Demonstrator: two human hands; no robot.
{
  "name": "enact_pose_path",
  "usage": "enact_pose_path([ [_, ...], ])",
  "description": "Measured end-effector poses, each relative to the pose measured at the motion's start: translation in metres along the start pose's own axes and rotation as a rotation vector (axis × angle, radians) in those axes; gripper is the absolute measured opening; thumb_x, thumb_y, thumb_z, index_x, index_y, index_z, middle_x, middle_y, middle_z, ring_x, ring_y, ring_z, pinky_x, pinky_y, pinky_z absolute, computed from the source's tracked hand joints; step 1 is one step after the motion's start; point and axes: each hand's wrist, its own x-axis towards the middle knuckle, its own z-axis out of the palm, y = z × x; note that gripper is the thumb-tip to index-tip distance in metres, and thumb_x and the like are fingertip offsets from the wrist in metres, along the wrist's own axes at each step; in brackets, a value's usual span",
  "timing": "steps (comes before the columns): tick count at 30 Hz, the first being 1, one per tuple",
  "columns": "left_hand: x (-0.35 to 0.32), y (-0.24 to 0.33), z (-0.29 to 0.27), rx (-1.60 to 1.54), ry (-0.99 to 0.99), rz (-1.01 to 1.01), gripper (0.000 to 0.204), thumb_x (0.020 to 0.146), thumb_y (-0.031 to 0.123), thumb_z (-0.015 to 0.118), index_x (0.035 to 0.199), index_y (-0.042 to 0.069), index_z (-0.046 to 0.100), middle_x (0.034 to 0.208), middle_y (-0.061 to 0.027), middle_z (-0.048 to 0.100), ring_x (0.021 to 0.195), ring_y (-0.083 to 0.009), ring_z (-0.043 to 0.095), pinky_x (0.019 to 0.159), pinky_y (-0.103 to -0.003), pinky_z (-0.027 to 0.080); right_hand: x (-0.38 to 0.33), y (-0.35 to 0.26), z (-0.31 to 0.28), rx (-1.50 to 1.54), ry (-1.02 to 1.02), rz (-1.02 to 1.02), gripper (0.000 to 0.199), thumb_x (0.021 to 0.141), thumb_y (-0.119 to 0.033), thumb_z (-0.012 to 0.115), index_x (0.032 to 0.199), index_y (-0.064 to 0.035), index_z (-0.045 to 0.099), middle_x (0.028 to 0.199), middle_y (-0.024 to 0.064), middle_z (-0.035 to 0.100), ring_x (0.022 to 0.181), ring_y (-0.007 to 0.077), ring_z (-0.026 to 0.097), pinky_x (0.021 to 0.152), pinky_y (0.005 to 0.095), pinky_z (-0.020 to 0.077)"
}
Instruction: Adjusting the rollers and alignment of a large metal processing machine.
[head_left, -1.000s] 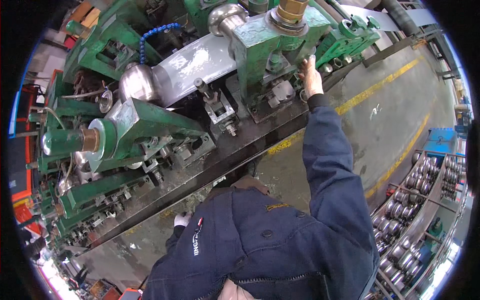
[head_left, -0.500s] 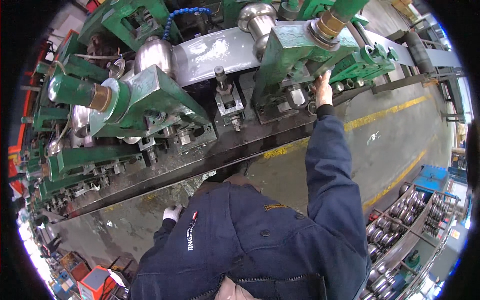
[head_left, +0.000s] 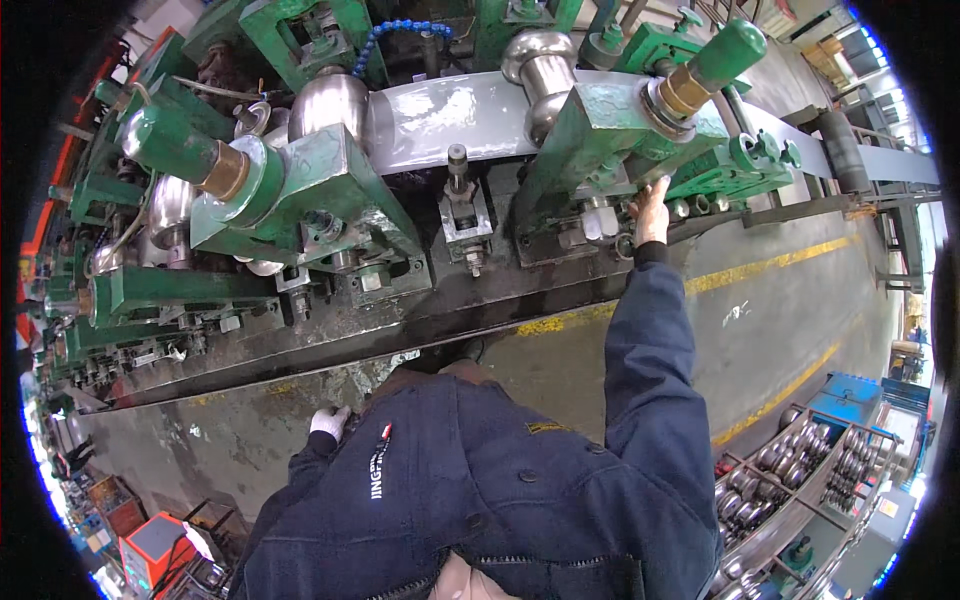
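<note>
My right hand [head_left: 652, 212] rests against the near side of a green roll stand [head_left: 592, 135], with one finger stretched upward along its lower edge. Some of its fingers are partly hidden there. Close by on the left is a bright metal bolt head [head_left: 600, 222] low on the stand. My left hand [head_left: 330, 422], in a pale glove, hangs low beside my jacket, apart from the machine. Its fingers look loose, with nothing visible in them. A smooth grey metal strip [head_left: 440, 120] runs between polished steel rollers [head_left: 332, 108].
A second green stand [head_left: 310, 190] with a capped screw post rises to the left. Between the stands is a small upright bracket [head_left: 465, 215]. Yellow lines [head_left: 770, 268] mark the floor. Racks of metal rollers [head_left: 795, 455] stand at lower right, an orange box [head_left: 160, 550] at lower left.
The view has tipped, so the machine sits slightly lower in the picture. My right hand stays against the same stand; my left hand still hangs at my side.
</note>
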Motion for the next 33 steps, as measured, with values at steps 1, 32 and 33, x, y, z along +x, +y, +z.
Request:
enact_pose_path([
  [1,0.003,-0.004,0.002,0.0,-0.002,-0.006,0.052,0.088,0.048,0.064,0.099,-0.002,0.074,0.094,-0.0267,0.072,0.094,-0.0398,0.07,0.083,-0.044,0.053,0.0,-0.002,0.002,-0.01,-0.003,0.002,0.107,0.091,-0.078,0.04,0.154,0.008,0.024,0.161,0.0205,0.028,0.146,0.036,0.034,0.11,0.0455,0.0395],
  [32,-0.048,0.342,0.01,0.251,-0.391,0.782,0.049,0.09,0.043,0.064,0.103,-0.004,0.069,0.093,-0.0231,0.072,0.088,-0.0343,0.072,0.078,-0.041,0.054,-0.358,-0.013,-0.136,1.345,-0.091,-0.099,0.072,0.105,-0.056,0.029,0.145,0.0033,0.041,0.153,0.0254,0.039,0.145,0.0407,0.033,0.119,0.0561,0.0278],
  [33,-0.046,0.353,0.029,0.305,-0.318,0.879,0.044,0.09,0.041,0.064,0.1,-0.002,0.071,0.089,-0.0213,0.072,0.084,-0.0311,0.073,0.074,-0.039,0.054,-0.361,-0.009,-0.154,1.368,-0.083,-0.107,0.073,0.105,-0.056,0.029,0.145,0.0035,0.04,0.153,0.0259,0.039,0.144,0.0414,0.034,0.119,0.0561,0.0287],
])
